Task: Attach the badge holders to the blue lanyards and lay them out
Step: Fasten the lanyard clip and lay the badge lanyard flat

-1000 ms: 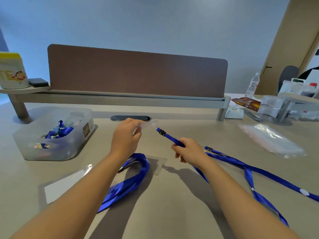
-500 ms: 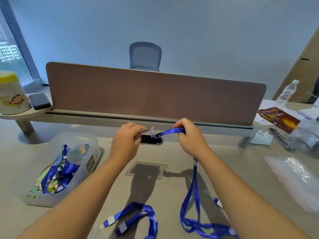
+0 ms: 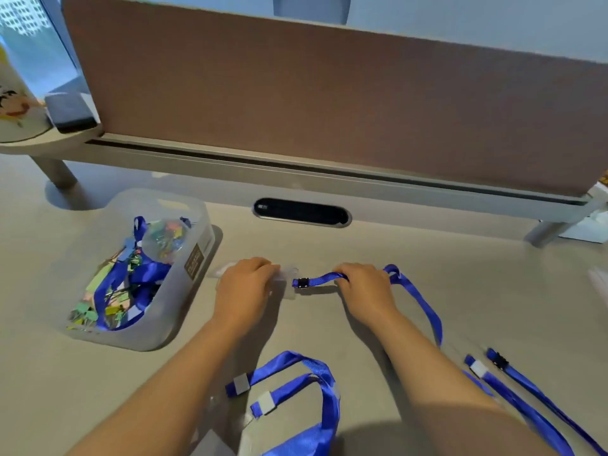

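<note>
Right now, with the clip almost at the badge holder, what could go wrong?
1. The clip and clear holder look close but whether they are joined is unclear, so it may miss the slot.
2. The holder is nearly invisible on the desk and mostly under the left hand.
3. The lanyard trails from the right hand toward other lanyards and could snag.

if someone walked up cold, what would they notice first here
Probably the two hands at mid-desk: the left hand pressing a clear badge holder down, the right hand gripping a blue lanyard whose black clip sits right beside the holder. Next, the translucent bin on the left with blue straps and colourful bits in it, and more blue lanyards lying nearer the person.
</note>
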{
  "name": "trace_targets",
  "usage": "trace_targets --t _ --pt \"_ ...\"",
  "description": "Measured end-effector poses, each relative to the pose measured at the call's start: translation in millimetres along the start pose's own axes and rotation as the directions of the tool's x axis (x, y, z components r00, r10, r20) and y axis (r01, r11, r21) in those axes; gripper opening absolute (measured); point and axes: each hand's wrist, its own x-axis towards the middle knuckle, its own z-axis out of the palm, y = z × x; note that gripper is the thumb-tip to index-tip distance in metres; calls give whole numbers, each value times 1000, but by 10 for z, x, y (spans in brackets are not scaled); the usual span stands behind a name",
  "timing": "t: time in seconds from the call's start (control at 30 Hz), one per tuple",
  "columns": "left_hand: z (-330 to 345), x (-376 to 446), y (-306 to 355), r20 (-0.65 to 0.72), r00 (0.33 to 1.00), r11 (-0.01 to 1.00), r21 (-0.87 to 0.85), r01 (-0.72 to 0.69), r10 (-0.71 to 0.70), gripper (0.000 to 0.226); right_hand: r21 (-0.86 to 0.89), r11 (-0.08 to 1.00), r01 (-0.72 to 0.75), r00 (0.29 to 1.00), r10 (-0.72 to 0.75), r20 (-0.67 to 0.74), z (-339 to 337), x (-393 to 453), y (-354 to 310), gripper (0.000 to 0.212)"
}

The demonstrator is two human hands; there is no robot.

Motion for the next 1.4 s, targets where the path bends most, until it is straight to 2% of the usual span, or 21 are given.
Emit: trace_targets --t 0.07,0.13,0.17,0.23,0.3,0.4,0.53,0.67,0.73,0.8,0.87,0.93,1.03,1.1,1.2,1.27,1.33,1.4 --pt "110 -41 -39 139 988 996 73 57 -66 37 -86 996 -35 998 40 51 115 -25 36 42" --pt "210 -64 -70 316 932 979 150 137 -178 66 -158 987 -41 996 52 66 186 -80 56 56" --pt "254 -65 -81 370 902 969 179 168 -224 76 -173 984 -50 996 63 70 219 -110 70 61" --pt "333 -54 -113 408 870 956 206 209 -278 82 -153 983 -103 987 120 105 296 -149 102 66" --pt "370 -23 -127 417 862 953 214 216 -289 77 -135 977 -164 968 186 169 386 -159 143 68" --pt "393 42 -137 399 875 956 211 205 -275 72 -123 981 -152 958 176 226 466 -83 229 66" --pt "447 156 -208 356 898 955 237 180 -258 73 -127 992 -6 982 30 189 379 220 391 60" --pt "473 239 -189 304 914 946 263 190 -268 76 -128 984 127 989 -115 95 286 381 463 54" --pt "488 250 -88 234 939 953 228 198 -251 75 -160 983 94 993 -104 -55 270 333 438 54" --pt "528 262 59 217 958 973 172 153 -189 83 -169 986 -6 981 -27 -192 226 253 430 50" --pt "589 270 203 292 947 983 154 94 -137 90 -177 981 -77 991 56 -123 212 162 481 38" --pt "653 294 272 345 929 981 180 78 -137 91 -179 981 -76 996 68 -50 234 93 603 39" --pt "683 364 270 348 920 972 207 111 -180 69 -145 986 -87 996 85 -21 200 4 842 53" --pt "679 417 268 346 915 966 225 132 -205 61 -183 973 -138 990 143 14 161 -39 1039 60" --pt "681 464 350 346 908 954 261 149 -236 61 -304 915 -266 960 280 4 58 -70 1268 60" --pt "696 472 444 300 929 955 261 138 -216 62 -305 889 -340 938 344 -42 -33 -57 1270 61" --pt "724 469 536 260 953 969 226 99 -158 62 -277 903 -330 944 315 -96 -105 -16 1195 59" --pt "757 466 609 288 952 980 195 47 -103 75 -223 955 -196 980 181 -86 -112 46 1101 58"
